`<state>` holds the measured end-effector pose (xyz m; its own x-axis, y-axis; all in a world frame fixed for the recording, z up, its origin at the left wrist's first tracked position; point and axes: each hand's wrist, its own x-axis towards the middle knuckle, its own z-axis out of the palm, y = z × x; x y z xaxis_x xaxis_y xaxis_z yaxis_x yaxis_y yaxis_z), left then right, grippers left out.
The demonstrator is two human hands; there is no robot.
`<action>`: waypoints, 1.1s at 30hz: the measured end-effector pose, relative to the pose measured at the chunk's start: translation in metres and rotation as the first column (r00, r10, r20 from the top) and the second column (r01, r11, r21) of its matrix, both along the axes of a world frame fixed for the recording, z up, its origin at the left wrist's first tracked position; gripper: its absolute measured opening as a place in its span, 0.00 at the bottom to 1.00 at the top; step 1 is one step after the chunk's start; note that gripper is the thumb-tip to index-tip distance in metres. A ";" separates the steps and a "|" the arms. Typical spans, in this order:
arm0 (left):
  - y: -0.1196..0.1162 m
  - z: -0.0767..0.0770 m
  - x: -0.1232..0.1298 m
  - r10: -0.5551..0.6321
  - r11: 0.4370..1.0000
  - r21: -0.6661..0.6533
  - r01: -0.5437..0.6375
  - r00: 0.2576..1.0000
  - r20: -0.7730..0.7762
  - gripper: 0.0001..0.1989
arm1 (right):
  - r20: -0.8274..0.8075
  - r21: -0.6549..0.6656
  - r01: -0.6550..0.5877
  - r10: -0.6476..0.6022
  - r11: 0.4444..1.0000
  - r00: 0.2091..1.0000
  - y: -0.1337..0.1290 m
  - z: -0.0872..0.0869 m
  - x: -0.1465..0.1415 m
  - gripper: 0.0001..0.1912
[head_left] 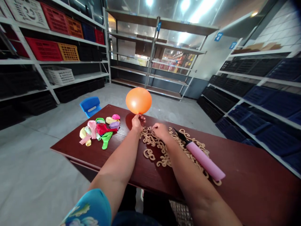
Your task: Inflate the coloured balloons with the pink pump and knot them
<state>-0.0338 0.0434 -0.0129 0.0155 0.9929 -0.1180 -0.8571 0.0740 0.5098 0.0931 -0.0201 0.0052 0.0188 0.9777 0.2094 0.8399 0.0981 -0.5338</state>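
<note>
Pinching the neck of the inflated orange balloon (138,100) in your left hand (138,120), you hold it upright above the dark red table (113,168), thumb and fingers closed at its knot. Your right hand (160,130) is just right of the balloon and a little nearer you, its fingertips drawn together; you cannot tell whether they grip anything. Below and to the right of the balloon spread tan curly pieces (150,140), with a pink pump (205,160) lying across them, its black nozzle pointing back toward the balloon's side. Left of the balloon lie limp balloons (96,128) in many colours; farther left stands a blue chair (90,105).
</note>
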 end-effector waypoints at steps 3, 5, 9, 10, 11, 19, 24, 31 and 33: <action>-0.004 0.007 0.001 -0.069 0.997 0.045 0.069 0.998 -0.010 0.06 | -0.309 0.029 0.006 0.003 1.000 0.951 -0.009 0.013 0.012 0.09; -0.007 0.012 0.003 -0.115 0.990 0.081 0.119 0.992 -0.044 0.07 | -0.590 0.045 -0.001 0.027 0.999 0.807 -0.017 0.025 0.019 0.10; -0.016 0.022 0.009 -0.236 0.959 0.121 0.256 0.958 -0.162 0.07 | -0.763 0.079 -0.025 0.076 0.997 0.642 -0.030 0.035 0.029 0.11; -0.019 0.023 0.010 -0.270 0.945 0.136 0.298 0.943 -0.192 0.07 | -0.764 0.099 -0.031 0.096 0.995 0.639 -0.032 0.034 0.031 0.11; -0.022 0.024 0.012 -0.307 0.926 0.154 0.344 0.926 -0.221 0.07 | -0.765 0.117 -0.036 0.113 0.992 0.634 -0.033 0.032 0.033 0.11; -0.037 0.025 0.023 -0.529 0.777 0.178 0.604 0.780 -0.334 0.06 | -0.785 0.231 -0.096 0.243 0.968 0.569 -0.037 0.022 0.037 0.08; -0.038 0.023 0.024 -0.563 0.753 0.152 0.640 0.747 -0.353 0.08 | -0.811 0.272 -0.047 0.255 0.961 0.527 -0.038 0.024 0.038 0.08; -0.039 0.019 0.025 -0.601 0.729 0.109 0.675 0.709 -0.370 0.10 | -0.842 0.234 0.013 0.196 0.972 0.503 -0.042 0.029 0.039 0.12; -0.040 0.018 0.026 -0.582 0.730 0.118 0.673 0.703 -0.410 0.11 | -0.845 0.214 -0.019 0.195 0.977 0.498 -0.044 0.031 0.038 0.13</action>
